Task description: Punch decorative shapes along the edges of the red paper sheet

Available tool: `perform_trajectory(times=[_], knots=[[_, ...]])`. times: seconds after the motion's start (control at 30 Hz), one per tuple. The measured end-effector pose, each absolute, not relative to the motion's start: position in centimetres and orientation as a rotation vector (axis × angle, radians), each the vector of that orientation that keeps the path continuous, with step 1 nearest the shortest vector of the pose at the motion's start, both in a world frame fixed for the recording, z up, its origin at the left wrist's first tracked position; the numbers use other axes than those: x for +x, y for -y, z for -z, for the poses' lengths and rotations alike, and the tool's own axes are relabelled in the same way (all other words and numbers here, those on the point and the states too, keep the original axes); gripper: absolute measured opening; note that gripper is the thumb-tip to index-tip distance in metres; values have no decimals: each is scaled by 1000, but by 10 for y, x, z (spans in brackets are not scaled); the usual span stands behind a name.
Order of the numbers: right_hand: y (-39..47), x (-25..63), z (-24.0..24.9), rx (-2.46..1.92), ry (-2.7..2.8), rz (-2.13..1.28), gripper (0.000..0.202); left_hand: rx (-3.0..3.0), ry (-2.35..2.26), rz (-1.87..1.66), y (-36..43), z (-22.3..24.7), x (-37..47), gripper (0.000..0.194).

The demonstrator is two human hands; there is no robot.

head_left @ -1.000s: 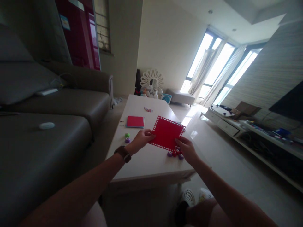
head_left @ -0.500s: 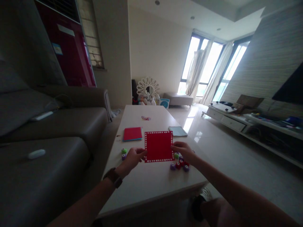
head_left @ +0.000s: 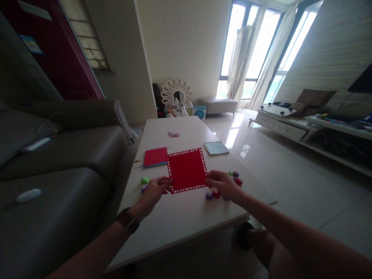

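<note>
Between my hands is a red paper sheet with a border of small white hearts, tilted a little, its left side lower. My left hand, with a dark watch on the wrist, pinches the sheet's lower left edge. At the lower right edge, my right hand grips it between thumb and fingers. Small purple and red hole punches or toys lie under and around my right hand, partly hidden by it. A green one and a purple one sit beside my left hand.
A stack of red and blue sheets lies left on the white table. Pale, patterned sheets rest at the right edge. Colourful small bits are farther back. A grey sofa borders the table's left side.
The red sheet has turned slightly, its right side now higher, and both hands still hold it. The camera view has tipped down and shifted, so the room appears higher and rotated.
</note>
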State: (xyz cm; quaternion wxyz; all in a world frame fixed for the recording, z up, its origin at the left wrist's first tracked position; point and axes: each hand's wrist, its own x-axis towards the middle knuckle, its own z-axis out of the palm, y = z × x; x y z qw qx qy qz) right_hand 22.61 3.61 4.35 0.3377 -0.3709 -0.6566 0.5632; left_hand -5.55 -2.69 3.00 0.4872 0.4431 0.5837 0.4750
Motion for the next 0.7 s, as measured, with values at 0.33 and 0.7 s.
perform_trajectory(times=[0.33,0.7], knots=[[-30,231,-48,-929,1640,-1367,26,975,-1316,-1247,31,-33,-36,46],[-10,212,-52,-756,1257,-1751,41,1030,-1248,-1210,47,-52,-25,43]])
